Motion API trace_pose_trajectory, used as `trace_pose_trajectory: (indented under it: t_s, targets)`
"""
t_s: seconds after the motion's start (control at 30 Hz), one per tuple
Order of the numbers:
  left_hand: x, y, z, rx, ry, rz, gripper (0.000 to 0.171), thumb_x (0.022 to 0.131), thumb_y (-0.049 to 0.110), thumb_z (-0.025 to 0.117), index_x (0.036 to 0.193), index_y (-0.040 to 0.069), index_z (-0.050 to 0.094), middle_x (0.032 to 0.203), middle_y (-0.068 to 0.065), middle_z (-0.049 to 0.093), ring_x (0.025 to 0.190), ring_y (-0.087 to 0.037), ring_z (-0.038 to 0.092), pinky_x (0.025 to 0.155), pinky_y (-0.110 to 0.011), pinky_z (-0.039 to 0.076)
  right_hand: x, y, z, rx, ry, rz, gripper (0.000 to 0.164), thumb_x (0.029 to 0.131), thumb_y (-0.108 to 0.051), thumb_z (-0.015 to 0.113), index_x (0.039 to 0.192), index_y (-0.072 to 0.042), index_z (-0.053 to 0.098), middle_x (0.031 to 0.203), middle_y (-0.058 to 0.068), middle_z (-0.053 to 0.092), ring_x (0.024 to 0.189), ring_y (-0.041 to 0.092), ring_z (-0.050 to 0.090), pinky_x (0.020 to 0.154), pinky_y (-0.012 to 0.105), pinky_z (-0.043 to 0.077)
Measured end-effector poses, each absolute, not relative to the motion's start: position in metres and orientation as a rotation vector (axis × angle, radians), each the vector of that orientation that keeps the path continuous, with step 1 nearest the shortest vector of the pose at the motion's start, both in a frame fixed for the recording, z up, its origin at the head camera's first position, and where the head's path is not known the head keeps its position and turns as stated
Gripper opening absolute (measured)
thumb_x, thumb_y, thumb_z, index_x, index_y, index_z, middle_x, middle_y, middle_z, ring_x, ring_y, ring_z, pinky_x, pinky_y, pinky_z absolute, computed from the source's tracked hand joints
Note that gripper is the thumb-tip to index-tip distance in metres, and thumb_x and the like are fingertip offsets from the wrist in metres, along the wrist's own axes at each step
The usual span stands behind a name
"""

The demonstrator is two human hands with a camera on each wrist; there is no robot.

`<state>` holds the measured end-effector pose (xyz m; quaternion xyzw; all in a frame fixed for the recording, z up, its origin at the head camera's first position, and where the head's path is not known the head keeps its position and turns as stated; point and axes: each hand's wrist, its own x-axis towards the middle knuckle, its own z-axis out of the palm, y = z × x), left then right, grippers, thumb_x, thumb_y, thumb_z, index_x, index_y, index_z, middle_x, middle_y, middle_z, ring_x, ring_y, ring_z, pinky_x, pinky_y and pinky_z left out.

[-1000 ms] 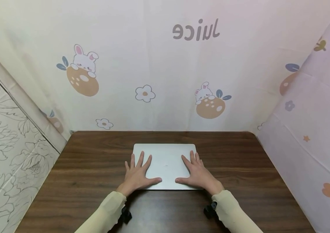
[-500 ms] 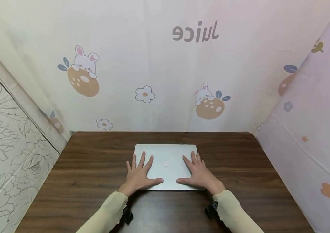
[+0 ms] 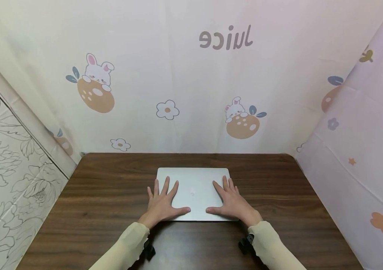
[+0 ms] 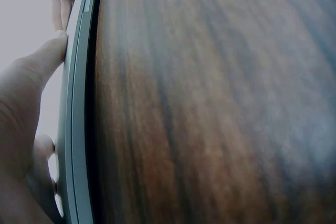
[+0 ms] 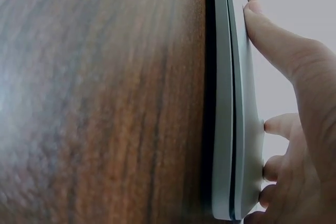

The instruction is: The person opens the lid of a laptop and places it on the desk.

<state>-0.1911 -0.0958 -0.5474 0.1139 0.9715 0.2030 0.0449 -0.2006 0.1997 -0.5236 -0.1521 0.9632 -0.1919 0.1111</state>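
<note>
A closed silver laptop (image 3: 193, 183) lies flat on the dark wooden table (image 3: 110, 195), with a small faint mark at the middle of its lid. My left hand (image 3: 162, 204) rests on the lid's left side, fingers spread and thumb pointing inward. On the right side, my right hand (image 3: 232, 202) lies the same way, its thumb turned toward the left one. Both wrist views show the laptop's front edge (image 4: 79, 103) from the side, with a thin seam along it. In the right wrist view the thumb and fingertips touch the lid (image 5: 247, 103).
A pale curtain (image 3: 191, 75) with rabbit and flower prints hangs behind the table. Another printed curtain (image 3: 363, 131) borders the right side, and a sheet with line-drawn flowers (image 3: 5, 180) the left. Black wrist cameras (image 3: 149, 250) sit under the cream sleeves (image 3: 123, 245).
The head view has shifted slightly. Both hands stay spread on the laptop, and the laptop stays closed.
</note>
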Motion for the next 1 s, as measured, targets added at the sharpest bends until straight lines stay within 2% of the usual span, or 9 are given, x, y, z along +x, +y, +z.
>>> trace_pose_trajectory:
  t_s: [0.7, 1.0]
  targets:
    - [-0.1882, -0.0877, -0.5438, 0.362, 2.984, 0.61, 0.112, 0.074, 0.089, 0.06, 0.162, 0.026, 0.034, 0.173, -0.014, 0.013, 0.155, -0.057, -0.001, 0.114, -0.082, 0.004, -0.1994, 0.2031, -0.5279, -0.426, 2.854, -0.499, 0.12, 0.075, -0.085, 0.067, 0.164, -0.014, 0.028, 0.17, 0.03, 0.0, 0.156, 0.052, -0.003, 0.123, 0.066, 0.019]
    - [-0.1882, -0.0863, -0.544, 0.354, 2.974, 0.594, 0.111, 0.074, 0.09, 0.058, 0.163, 0.029, 0.031, 0.174, -0.012, 0.009, 0.155, -0.056, -0.005, 0.115, -0.081, 0.002, -0.2002, 0.2039, -0.527, -0.411, 2.843, -0.51, 0.121, 0.074, -0.084, 0.068, 0.164, -0.015, 0.028, 0.17, 0.029, -0.001, 0.156, 0.051, -0.003, 0.12, 0.068, 0.023]
